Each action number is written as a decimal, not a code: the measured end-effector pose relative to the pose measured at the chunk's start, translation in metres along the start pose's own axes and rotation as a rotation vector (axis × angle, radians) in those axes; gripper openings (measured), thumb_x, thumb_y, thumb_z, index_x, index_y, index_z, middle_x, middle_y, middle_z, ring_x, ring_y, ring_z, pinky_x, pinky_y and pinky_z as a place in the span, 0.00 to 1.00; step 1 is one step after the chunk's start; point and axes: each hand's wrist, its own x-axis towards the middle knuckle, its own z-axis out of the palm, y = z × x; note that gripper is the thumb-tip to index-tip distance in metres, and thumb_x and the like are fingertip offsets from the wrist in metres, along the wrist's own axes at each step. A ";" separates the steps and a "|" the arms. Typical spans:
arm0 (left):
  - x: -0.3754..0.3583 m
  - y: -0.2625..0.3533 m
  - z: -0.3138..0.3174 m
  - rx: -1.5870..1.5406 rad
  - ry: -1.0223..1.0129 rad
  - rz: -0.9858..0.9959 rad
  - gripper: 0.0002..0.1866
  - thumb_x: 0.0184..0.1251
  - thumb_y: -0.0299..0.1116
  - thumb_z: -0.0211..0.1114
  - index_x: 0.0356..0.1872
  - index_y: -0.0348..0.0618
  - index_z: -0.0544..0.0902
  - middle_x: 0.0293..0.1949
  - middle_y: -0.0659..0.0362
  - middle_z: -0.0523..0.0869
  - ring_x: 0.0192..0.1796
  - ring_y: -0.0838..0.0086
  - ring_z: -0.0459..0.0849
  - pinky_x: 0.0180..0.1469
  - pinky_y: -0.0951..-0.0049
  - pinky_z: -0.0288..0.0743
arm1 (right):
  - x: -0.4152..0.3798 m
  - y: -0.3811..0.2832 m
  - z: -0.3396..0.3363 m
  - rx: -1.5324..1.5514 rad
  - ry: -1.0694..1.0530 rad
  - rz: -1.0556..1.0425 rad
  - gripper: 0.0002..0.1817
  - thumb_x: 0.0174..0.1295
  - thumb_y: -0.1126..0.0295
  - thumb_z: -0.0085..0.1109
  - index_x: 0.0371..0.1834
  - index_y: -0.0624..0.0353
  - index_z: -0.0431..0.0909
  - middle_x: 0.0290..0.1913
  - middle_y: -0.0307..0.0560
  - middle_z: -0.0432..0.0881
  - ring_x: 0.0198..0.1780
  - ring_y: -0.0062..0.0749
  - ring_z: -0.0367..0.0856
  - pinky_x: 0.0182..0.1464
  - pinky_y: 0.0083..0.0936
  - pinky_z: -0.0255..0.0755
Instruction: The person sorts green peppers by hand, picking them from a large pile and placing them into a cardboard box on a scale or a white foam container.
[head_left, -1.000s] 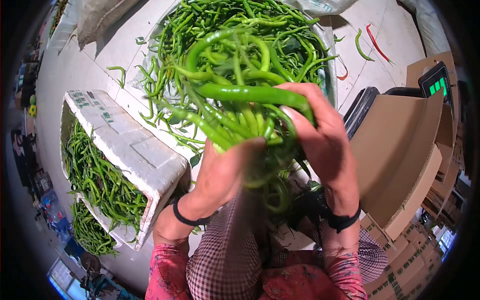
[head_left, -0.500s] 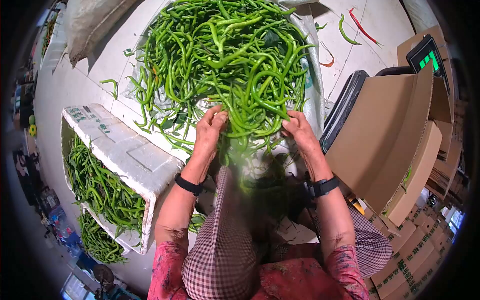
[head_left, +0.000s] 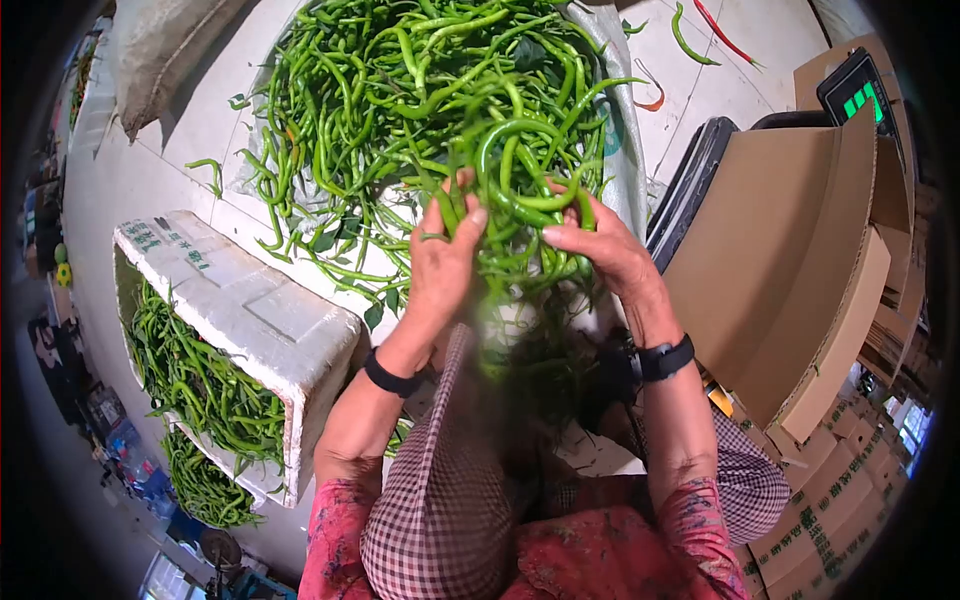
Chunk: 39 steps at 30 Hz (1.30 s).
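Observation:
Long green peppers point(head_left: 350, 100) lie in a big heap on a white plastic sheet in front of me. At the heap's near edge, my left hand point(head_left: 447, 245) has its fingers curled round some green peppers. My right hand point(head_left: 600, 245) grips more of them from the other side, thumb on top. A loose bunch of peppers point(head_left: 520, 190) is between the two hands. Part of the view just below the hands is blurred.
On the left, a white foam box point(head_left: 250, 300) on its side holds green peppers. An open cardboard box point(head_left: 760, 260) stands at the right, beside a scale display point(head_left: 855, 95) with green digits. A red pepper point(head_left: 725, 35) lies on the floor, and a sack point(head_left: 165, 60) is at upper left.
Both hands have moved in closer together and slightly up, and now hold peppers between them. Their fingers have closed further round the bunch.

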 end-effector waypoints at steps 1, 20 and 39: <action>0.005 0.014 -0.006 0.048 -0.050 -0.046 0.22 0.70 0.30 0.58 0.63 0.35 0.72 0.48 0.57 0.81 0.50 0.76 0.78 0.56 0.74 0.72 | 0.010 0.023 -0.005 0.157 0.002 -0.072 0.33 0.59 0.68 0.68 0.66 0.67 0.66 0.56 0.46 0.78 0.55 0.31 0.78 0.59 0.28 0.71; 0.041 -0.025 0.004 -0.173 -0.219 -0.297 0.21 0.61 0.26 0.66 0.57 0.39 0.77 0.50 0.54 0.83 0.55 0.72 0.79 0.57 0.72 0.71 | 0.013 0.010 0.014 0.080 -0.096 -0.111 0.30 0.59 0.71 0.62 0.65 0.66 0.68 0.58 0.45 0.78 0.59 0.28 0.74 0.63 0.25 0.64; 0.074 -0.026 0.026 0.422 -0.197 0.046 0.24 0.56 0.40 0.72 0.52 0.38 0.79 0.46 0.46 0.83 0.50 0.58 0.81 0.53 0.61 0.74 | 0.062 0.057 0.011 0.071 0.149 -0.111 0.35 0.59 0.68 0.59 0.69 0.70 0.60 0.67 0.60 0.68 0.70 0.46 0.64 0.71 0.31 0.55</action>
